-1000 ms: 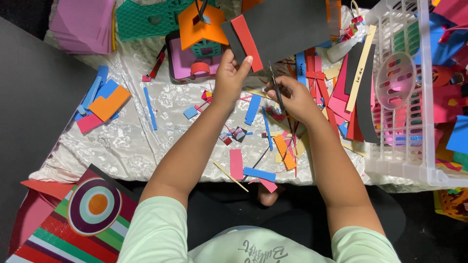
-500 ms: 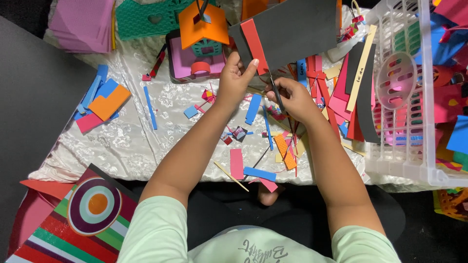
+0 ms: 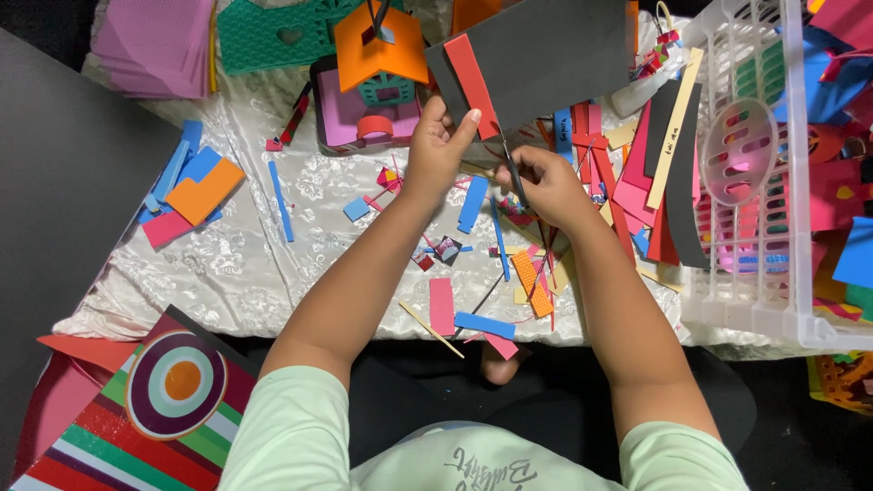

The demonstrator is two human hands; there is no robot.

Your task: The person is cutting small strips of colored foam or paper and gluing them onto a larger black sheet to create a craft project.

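White cloth (image 3: 245, 264) w/ scraps; left hand (image 3: 436, 150) gripping black sheet (image 3: 546, 55); right hand (image 3: 546, 182) on half-hidden scissors (image 3: 514, 173).

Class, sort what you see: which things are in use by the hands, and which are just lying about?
In use:
left hand
right hand
black sheet
red strip
scissors

Lying about:
white basket
foam house
blue strips
striped paper

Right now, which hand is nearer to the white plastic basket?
The right hand. It holds scissors a short way left of the white basket, with paper strips between them. The left hand, gripping the black sheet, is farther left.
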